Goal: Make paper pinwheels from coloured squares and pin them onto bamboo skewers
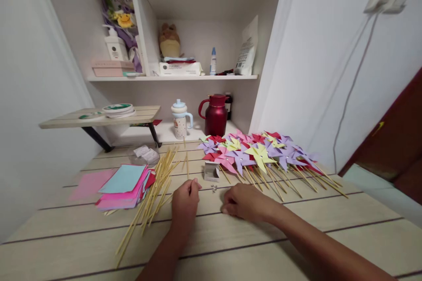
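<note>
As the left hand [185, 198] and right hand [244, 202] sit curled, I can't tell if either grips anything; between them, those little pieces [214, 188] should prove light, hard, quick to scatter, best pinched singly: pale grey, tiny, clustered, open box [211, 173] just beyond!

Finished paper pinwheels [242, 158] in purple, pink, red and pale yellow lie heaped at the right of the counter [237, 250], blades overlapping toward the back and their thin sticks pointing toward the near right. On the left, a loose, slanting bundle of pale wooden sticks [153, 191] lies fanned beside an uneven stack of square paper sheets [123, 178], light blue on top with pink and red edges showing below. Between these groups sit a small grey open box [211, 171] and, just in front of it, a little cluster of tiny pale pieces [214, 188], too small to make out.
</note>
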Action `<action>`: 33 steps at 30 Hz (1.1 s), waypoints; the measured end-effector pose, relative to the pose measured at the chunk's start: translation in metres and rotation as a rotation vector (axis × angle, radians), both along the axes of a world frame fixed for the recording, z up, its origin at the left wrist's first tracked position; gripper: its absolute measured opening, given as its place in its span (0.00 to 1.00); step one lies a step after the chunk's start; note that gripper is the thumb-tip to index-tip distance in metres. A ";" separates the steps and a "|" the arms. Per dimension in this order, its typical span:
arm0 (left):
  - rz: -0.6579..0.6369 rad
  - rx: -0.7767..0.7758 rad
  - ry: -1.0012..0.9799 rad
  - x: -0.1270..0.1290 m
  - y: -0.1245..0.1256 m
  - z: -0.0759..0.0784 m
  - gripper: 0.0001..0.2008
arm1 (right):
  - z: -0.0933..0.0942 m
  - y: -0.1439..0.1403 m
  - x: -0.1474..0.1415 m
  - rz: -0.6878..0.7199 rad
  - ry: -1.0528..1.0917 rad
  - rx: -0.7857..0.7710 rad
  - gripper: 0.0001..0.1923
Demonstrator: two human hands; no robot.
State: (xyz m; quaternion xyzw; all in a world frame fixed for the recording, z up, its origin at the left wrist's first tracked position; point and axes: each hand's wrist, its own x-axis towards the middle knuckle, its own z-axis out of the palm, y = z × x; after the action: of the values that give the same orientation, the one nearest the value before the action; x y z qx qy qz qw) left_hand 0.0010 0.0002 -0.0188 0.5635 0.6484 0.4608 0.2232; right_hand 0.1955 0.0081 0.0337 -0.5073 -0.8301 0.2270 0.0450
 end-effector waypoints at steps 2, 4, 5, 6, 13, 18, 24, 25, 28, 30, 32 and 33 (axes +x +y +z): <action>0.020 0.009 0.043 -0.001 0.001 -0.001 0.19 | -0.007 0.000 0.004 -0.010 0.077 -0.052 0.13; 0.033 0.011 0.095 -0.001 0.002 -0.001 0.20 | -0.014 0.002 0.011 -0.015 0.165 -0.128 0.16; 0.035 0.007 0.124 -0.001 0.002 -0.001 0.21 | -0.017 0.003 0.014 -0.014 0.214 -0.171 0.17; 0.031 -0.001 0.154 0.000 0.002 -0.001 0.22 | -0.020 0.004 0.017 -0.010 0.261 -0.210 0.17; -0.083 -0.057 0.353 0.010 -0.002 0.000 0.20 | -0.028 0.010 0.026 -0.032 0.564 -0.396 0.16; -0.106 0.004 0.387 0.008 -0.004 0.000 0.14 | -0.029 0.005 0.025 -0.012 0.524 -0.346 0.15; -0.025 0.168 0.450 -0.010 -0.019 0.020 0.16 | -0.028 0.003 0.026 0.045 0.480 -0.331 0.13; -0.011 0.199 0.477 -0.016 -0.021 0.028 0.16 | -0.028 0.003 0.026 0.048 0.467 -0.317 0.13; 0.029 0.269 0.582 -0.042 -0.023 0.054 0.18 | -0.027 0.002 0.025 0.064 0.437 -0.285 0.14; 0.084 0.284 0.654 -0.070 -0.019 0.067 0.19 | -0.027 0.001 0.025 0.078 0.433 -0.271 0.13; 0.151 0.268 0.713 -0.105 -0.013 0.074 0.19 | -0.026 0.000 0.025 0.081 0.428 -0.261 0.12; 0.173 0.246 0.739 -0.123 -0.010 0.074 0.18 | -0.026 0.000 0.024 0.080 0.425 -0.254 0.12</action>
State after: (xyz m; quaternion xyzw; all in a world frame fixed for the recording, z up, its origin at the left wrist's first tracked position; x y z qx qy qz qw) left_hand -0.1224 -0.0098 0.0554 0.6572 0.6700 0.3183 -0.1338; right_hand 0.2199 0.0078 0.0081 -0.4166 -0.7861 0.4328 0.1454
